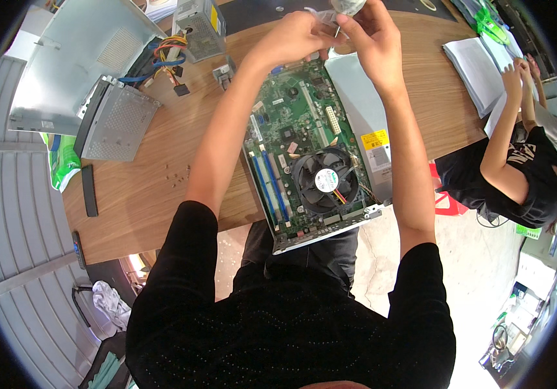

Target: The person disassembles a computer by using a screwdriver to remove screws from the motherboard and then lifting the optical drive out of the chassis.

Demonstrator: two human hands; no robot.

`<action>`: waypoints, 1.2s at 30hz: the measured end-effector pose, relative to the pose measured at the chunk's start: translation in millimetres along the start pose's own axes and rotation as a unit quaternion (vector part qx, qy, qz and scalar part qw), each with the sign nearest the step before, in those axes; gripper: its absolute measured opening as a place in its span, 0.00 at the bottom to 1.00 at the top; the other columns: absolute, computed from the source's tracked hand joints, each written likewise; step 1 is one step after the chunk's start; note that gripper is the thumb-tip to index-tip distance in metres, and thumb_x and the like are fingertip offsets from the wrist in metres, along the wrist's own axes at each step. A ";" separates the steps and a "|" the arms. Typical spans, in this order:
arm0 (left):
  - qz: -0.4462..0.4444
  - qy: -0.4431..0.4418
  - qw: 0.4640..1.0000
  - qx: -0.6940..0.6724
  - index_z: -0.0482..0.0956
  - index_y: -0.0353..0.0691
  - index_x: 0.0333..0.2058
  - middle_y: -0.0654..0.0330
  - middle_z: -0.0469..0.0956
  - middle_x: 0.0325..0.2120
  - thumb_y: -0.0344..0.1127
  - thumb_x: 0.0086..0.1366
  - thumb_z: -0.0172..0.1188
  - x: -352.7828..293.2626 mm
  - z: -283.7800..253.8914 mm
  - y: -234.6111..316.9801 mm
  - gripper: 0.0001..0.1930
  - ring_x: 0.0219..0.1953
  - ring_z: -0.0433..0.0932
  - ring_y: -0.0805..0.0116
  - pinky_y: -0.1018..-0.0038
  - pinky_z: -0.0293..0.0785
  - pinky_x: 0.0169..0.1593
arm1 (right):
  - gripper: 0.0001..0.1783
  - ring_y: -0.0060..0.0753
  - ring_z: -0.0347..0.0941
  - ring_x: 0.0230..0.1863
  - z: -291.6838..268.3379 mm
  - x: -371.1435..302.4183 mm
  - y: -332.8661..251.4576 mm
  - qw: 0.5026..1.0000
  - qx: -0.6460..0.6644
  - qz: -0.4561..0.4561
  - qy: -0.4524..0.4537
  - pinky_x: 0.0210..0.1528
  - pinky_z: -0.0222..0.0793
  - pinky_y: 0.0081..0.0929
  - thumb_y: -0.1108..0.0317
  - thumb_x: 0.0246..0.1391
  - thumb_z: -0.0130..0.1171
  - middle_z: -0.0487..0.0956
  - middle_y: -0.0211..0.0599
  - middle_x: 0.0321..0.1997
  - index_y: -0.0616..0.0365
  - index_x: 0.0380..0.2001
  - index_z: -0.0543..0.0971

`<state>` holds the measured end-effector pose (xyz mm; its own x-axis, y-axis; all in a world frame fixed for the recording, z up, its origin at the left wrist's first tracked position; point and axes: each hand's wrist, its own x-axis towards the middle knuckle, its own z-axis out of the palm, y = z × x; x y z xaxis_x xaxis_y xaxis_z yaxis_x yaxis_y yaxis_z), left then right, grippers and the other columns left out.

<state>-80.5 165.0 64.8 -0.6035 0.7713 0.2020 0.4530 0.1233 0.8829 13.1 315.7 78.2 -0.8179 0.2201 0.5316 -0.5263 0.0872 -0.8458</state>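
Beyond the far end of an opened desktop computer case [359, 104], my left hand [298, 37] and my right hand [377, 48] meet at the top of the view. Both are closed around what looks like a crumpled clear plastic bag [348, 6], whose contents I cannot make out. A thin metal piece [337, 30] shows by my right thumb. Below my hands lies the green motherboard [291, 104], seated in the case, with a black round cooling fan [325, 180] and blue memory slots [272, 185]. The case's near end overhangs the table edge above my lap.
On the wooden table [142, 214] several small screws [176, 175] lie left of my arm. A metal case cover [84, 58], a perforated drive bay [119, 120] and a power supply [200, 32] with coloured cables stand far left. Papers [476, 74] and another person [518, 149] are at right.
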 end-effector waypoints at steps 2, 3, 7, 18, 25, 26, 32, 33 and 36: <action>-0.001 0.005 1.000 0.018 0.87 0.37 0.41 0.60 0.87 0.29 0.34 0.64 0.66 -0.9 4.2 2.5 0.10 0.26 0.83 0.72 0.72 0.78 0.30 | 0.25 0.26 0.78 0.46 1.7 -1.5 -4.3 0.997 -0.073 -0.019 0.008 0.48 0.75 0.25 0.72 0.61 0.64 0.81 0.35 0.46 0.63 0.60 0.71; 0.006 0.035 0.999 0.033 0.87 0.36 0.41 0.59 0.87 0.30 0.34 0.64 0.66 -1.4 6.6 3.0 0.10 0.26 0.83 0.72 0.72 0.77 0.30 | 0.24 0.25 0.78 0.44 2.7 -1.2 -7.7 0.988 -0.146 -0.040 0.015 0.47 0.75 0.25 0.72 0.62 0.64 0.80 0.34 0.45 0.63 0.59 0.71; 0.017 0.016 0.998 0.064 0.87 0.36 0.42 0.58 0.87 0.29 0.35 0.62 0.68 0.4 4.4 1.9 0.12 0.25 0.82 0.73 0.72 0.76 0.30 | 0.23 0.23 0.76 0.41 -3.8 -2.5 -12.2 0.983 -0.180 0.016 0.025 0.46 0.74 0.25 0.73 0.62 0.63 0.80 0.31 0.43 0.63 0.59 0.72; 0.020 0.089 0.989 0.117 0.87 0.37 0.40 0.60 0.84 0.24 0.37 0.62 0.71 2.5 8.4 -5.7 0.12 0.24 0.82 0.73 0.73 0.75 0.28 | 0.25 0.27 0.79 0.50 1.0 -1.1 -13.4 0.973 -0.225 -0.052 0.027 0.52 0.74 0.27 0.75 0.61 0.63 0.83 0.37 0.48 0.63 0.61 0.71; 0.030 -0.003 0.999 0.035 0.87 0.34 0.38 0.57 0.87 0.28 0.37 0.65 0.66 0.0 4.1 -1.0 0.11 0.21 0.80 0.71 0.71 0.76 0.29 | 0.27 0.29 0.79 0.51 -1.9 -1.7 1.2 0.996 -0.073 -0.046 0.004 0.51 0.75 0.28 0.75 0.60 0.64 0.82 0.38 0.48 0.65 0.61 0.70; 0.029 -0.001 0.999 0.035 0.87 0.34 0.38 0.57 0.87 0.28 0.37 0.65 0.66 -0.3 3.6 -1.3 0.11 0.21 0.80 0.71 0.71 0.76 0.29 | 0.26 0.28 0.78 0.49 2.6 -0.3 3.2 0.996 -0.052 -0.067 0.022 0.50 0.75 0.28 0.75 0.59 0.65 0.82 0.38 0.47 0.65 0.60 0.71; 0.022 -0.016 0.999 0.022 0.86 0.33 0.39 0.56 0.85 0.26 0.36 0.68 0.64 -1.6 11.9 2.5 0.11 0.19 0.79 0.70 0.69 0.74 0.27 | 0.22 0.25 0.77 0.42 6.4 -1.3 -14.1 0.985 -0.136 -0.040 0.099 0.46 0.75 0.27 0.75 0.53 0.70 0.81 0.34 0.41 0.64 0.50 0.74; 0.004 -0.020 0.999 0.039 0.86 0.32 0.39 0.56 0.84 0.25 0.37 0.67 0.65 -0.6 13.9 4.5 0.11 0.19 0.79 0.70 0.70 0.74 0.28 | 0.21 0.24 0.77 0.40 6.8 -1.6 -15.8 0.973 -0.181 -0.052 0.135 0.45 0.74 0.26 0.75 0.51 0.71 0.81 0.33 0.39 0.63 0.47 0.74; 0.001 0.013 0.997 0.072 0.86 0.32 0.38 0.56 0.83 0.23 0.38 0.64 0.68 -3.0 14.4 8.6 0.13 0.20 0.79 0.70 0.70 0.74 0.30 | 0.20 0.24 0.78 0.39 10.1 -2.8 -24.0 0.966 -0.209 -0.034 0.145 0.45 0.74 0.26 0.73 0.51 0.71 0.81 0.33 0.37 0.63 0.45 0.75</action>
<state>-65.4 172.7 65.7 -0.6185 0.7554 0.2163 0.5428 0.2117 0.8127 25.7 303.1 97.4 -0.6531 0.4584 0.6028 -0.3862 0.4831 -0.7858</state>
